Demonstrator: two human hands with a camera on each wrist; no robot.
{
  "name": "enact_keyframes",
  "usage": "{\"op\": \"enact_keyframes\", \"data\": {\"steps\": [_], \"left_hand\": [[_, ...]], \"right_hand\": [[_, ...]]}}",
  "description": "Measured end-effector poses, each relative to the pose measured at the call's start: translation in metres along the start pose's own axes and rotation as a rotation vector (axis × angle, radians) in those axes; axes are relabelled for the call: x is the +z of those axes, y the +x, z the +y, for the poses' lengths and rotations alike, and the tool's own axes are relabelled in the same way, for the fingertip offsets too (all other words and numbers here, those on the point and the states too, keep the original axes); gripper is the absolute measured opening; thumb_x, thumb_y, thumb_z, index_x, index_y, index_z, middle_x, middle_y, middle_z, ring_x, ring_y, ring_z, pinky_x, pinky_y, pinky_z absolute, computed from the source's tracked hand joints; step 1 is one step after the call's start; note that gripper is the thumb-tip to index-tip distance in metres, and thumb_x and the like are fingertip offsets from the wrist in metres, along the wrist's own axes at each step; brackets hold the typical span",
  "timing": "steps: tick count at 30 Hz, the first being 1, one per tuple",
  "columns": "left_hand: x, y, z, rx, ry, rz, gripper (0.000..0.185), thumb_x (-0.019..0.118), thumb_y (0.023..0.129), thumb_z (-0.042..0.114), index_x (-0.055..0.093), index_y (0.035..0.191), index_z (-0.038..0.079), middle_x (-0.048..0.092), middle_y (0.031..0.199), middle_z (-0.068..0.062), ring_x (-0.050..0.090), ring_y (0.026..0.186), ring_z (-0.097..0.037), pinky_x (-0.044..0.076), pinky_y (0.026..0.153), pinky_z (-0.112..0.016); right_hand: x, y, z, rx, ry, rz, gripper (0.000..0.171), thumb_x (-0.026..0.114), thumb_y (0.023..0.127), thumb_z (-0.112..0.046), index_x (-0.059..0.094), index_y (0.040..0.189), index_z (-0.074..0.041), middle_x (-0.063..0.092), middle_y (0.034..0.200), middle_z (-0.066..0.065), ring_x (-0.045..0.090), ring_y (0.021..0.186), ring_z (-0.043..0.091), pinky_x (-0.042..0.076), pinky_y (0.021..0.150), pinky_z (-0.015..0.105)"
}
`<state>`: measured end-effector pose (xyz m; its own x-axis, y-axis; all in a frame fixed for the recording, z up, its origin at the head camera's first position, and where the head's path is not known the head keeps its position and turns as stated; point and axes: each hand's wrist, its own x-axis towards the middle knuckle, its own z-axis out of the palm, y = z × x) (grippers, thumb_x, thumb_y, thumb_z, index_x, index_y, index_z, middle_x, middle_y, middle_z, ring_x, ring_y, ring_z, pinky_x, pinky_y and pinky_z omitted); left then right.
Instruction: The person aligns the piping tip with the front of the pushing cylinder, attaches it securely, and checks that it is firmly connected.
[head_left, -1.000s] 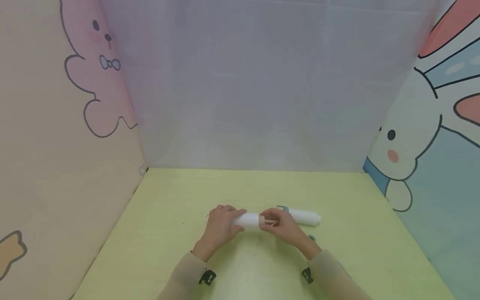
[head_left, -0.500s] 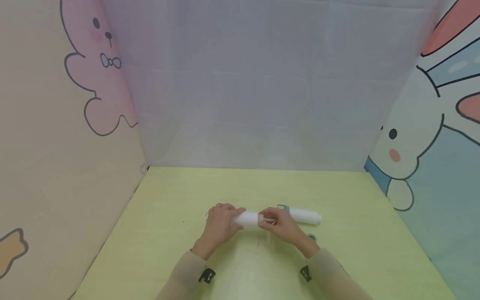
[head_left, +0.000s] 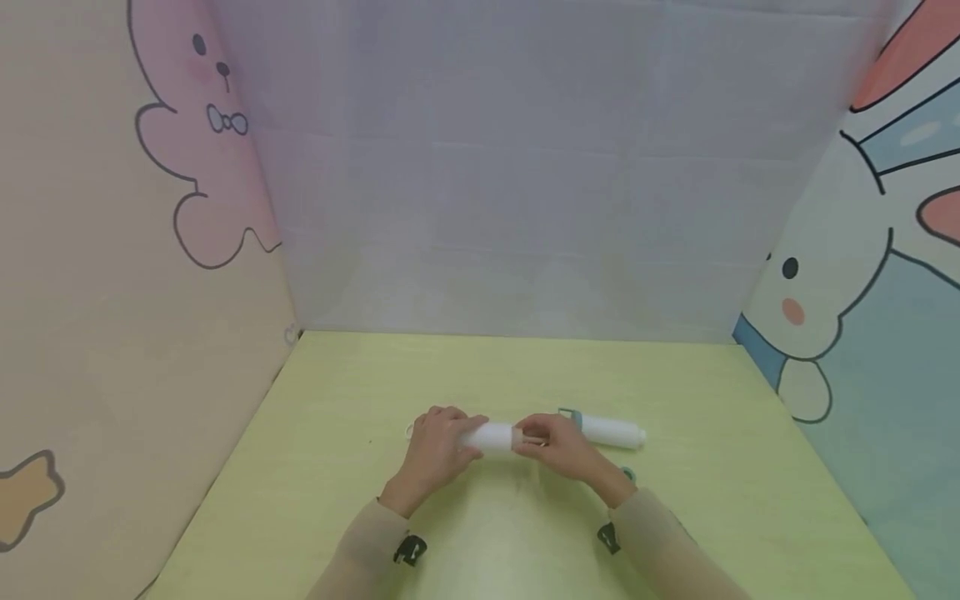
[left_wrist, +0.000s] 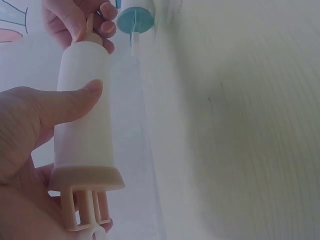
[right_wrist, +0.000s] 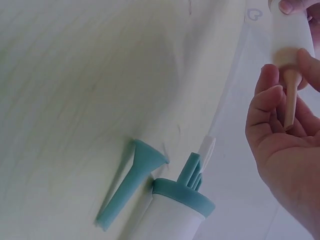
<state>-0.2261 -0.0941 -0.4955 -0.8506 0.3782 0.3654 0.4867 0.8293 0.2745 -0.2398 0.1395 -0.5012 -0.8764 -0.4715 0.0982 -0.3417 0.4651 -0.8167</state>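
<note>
Two white tube-shaped moulds occupy the middle of the yellow-green worktop point(head_left: 337, 467). My left hand point(head_left: 438, 446) wraps the barrel of the beige-capped mould point(left_wrist: 82, 115), thumb laid across its side, with the flanged beige end and its prongs toward my palm. My right hand point(head_left: 558, 446) pinches the thin beige stick point(right_wrist: 290, 102) that projects from the mould's other end, fingers curled round it. Against the views from a second earlier, both hands sit a touch farther from the near edge and the grips are unchanged; I judge the stick is being worked at the mould's end, though whether it goes in or comes out cannot be told. The second mould, the teal-capped mould point(head_left: 611, 431), lies on the worktop just right of my right hand, a loose teal funnel-shaped piece point(right_wrist: 132, 182) resting beside its cap. The contents of either tube cannot be seen through the opaque walls.
</note>
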Motion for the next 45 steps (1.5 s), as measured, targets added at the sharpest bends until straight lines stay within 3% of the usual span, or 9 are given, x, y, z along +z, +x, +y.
{"op": "enact_keyframes", "data": {"steps": [6, 11, 15, 20, 25, 30, 37, 45], "left_hand": [[0.001, 0.001, -0.007, -0.022, -0.008, -0.001, 0.048, 0.084, 0.066, 0.030, 0.069, 0.112, 0.026, 0.068, 0.102, -0.004, 0.058, 0.093, -0.031, 0.044, 0.077, -0.048], [-0.002, 0.000, -0.012, -0.032, -0.001, -0.005, 0.047, 0.084, 0.066, 0.030, 0.070, 0.111, 0.025, 0.069, 0.101, -0.005, 0.059, 0.093, -0.031, 0.045, 0.076, -0.048], [-0.004, 0.000, -0.016, -0.038, 0.015, -0.006, 0.046, 0.084, 0.065, 0.029, 0.071, 0.108, 0.024, 0.070, 0.098, -0.005, 0.061, 0.089, -0.031, 0.045, 0.073, -0.047], [-0.003, 0.001, -0.022, -0.075, 0.016, -0.032, 0.045, 0.084, 0.065, 0.027, 0.071, 0.108, 0.024, 0.070, 0.098, -0.005, 0.061, 0.090, -0.030, 0.046, 0.074, -0.048], [-0.001, 0.000, -0.028, -0.092, 0.009, -0.019, 0.044, 0.084, 0.065, 0.027, 0.072, 0.107, 0.024, 0.070, 0.098, -0.005, 0.061, 0.090, -0.030, 0.045, 0.075, -0.049], [0.003, 0.001, -0.030, -0.114, 0.037, -0.016, 0.042, 0.084, 0.065, 0.027, 0.072, 0.105, 0.024, 0.070, 0.099, -0.005, 0.060, 0.092, -0.031, 0.043, 0.078, -0.053], [0.014, 0.006, -0.036, -0.157, 0.040, -0.042, 0.041, 0.083, 0.064, 0.022, 0.072, 0.104, 0.024, 0.069, 0.098, -0.006, 0.059, 0.093, -0.033, 0.041, 0.082, -0.058], [0.023, 0.010, -0.039, -0.184, 0.060, -0.068, 0.041, 0.080, 0.066, 0.021, 0.072, 0.106, 0.026, 0.069, 0.098, -0.006, 0.059, 0.093, -0.033, 0.042, 0.082, -0.057]], "right_hand": [[0.004, 0.001, -0.006, 0.036, -0.035, -0.003, 0.033, 0.066, 0.087, -0.027, 0.063, 0.115, -0.009, 0.065, 0.115, 0.009, 0.063, 0.105, 0.029, 0.054, 0.078, 0.033], [0.010, 0.007, -0.011, 0.006, -0.099, 0.015, 0.032, 0.066, 0.087, -0.023, 0.063, 0.115, -0.007, 0.066, 0.113, 0.009, 0.066, 0.098, 0.025, 0.054, 0.077, 0.033], [0.017, 0.012, -0.014, -0.026, -0.201, 0.034, 0.033, 0.068, 0.086, -0.020, 0.063, 0.115, -0.005, 0.067, 0.111, 0.010, 0.067, 0.091, 0.023, 0.054, 0.076, 0.035], [0.027, 0.017, -0.011, 0.003, -0.336, 0.045, 0.036, 0.065, 0.088, -0.025, 0.061, 0.120, -0.008, 0.067, 0.112, 0.007, 0.066, 0.090, 0.018, 0.053, 0.077, 0.033], [0.035, 0.022, -0.013, 0.009, -0.342, 0.057, 0.036, 0.063, 0.089, -0.020, 0.060, 0.122, -0.007, 0.066, 0.114, 0.009, 0.066, 0.093, 0.021, 0.053, 0.079, 0.035], [0.044, 0.026, -0.012, 0.003, -0.370, 0.091, 0.033, 0.064, 0.088, -0.013, 0.061, 0.119, -0.005, 0.067, 0.111, 0.011, 0.066, 0.096, 0.024, 0.052, 0.080, 0.039], [0.054, 0.034, -0.007, 0.021, -0.535, 0.101, 0.022, 0.058, 0.090, -0.014, 0.065, 0.111, -0.007, 0.068, 0.100, 0.008, 0.064, 0.091, 0.024, 0.051, 0.079, 0.040], [0.058, 0.039, -0.003, 0.056, -0.586, 0.113, 0.016, 0.059, 0.090, -0.014, 0.065, 0.103, -0.008, 0.067, 0.089, 0.006, 0.063, 0.082, 0.023, 0.050, 0.070, 0.040]]}}
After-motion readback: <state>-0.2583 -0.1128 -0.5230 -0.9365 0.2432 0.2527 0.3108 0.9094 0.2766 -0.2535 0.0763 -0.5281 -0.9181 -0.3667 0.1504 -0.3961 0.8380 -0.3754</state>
